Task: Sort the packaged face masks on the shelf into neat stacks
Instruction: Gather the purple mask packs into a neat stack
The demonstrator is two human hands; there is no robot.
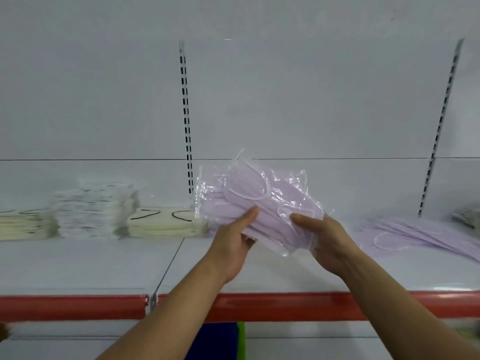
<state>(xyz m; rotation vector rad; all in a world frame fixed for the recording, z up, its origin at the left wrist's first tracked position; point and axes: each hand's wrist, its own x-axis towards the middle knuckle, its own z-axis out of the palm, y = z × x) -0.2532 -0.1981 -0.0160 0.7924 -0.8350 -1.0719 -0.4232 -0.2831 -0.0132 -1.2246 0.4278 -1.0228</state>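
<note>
With my left hand [231,245] and right hand [324,242] both grasping the fanned lilac mask packs [272,198] above the shelf [104,266], I judged this the gathering step, with squaring their edges next.

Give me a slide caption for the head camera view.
Left hand and right hand grip lilac packaged masks over the shelf, near cream stacks.

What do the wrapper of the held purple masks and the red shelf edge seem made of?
The wrapper: thin clear plastic film, glossy; it crinkles and glints. The red shelf edge: probably glossy plastic or painted metal; light streaks show along it.
</note>
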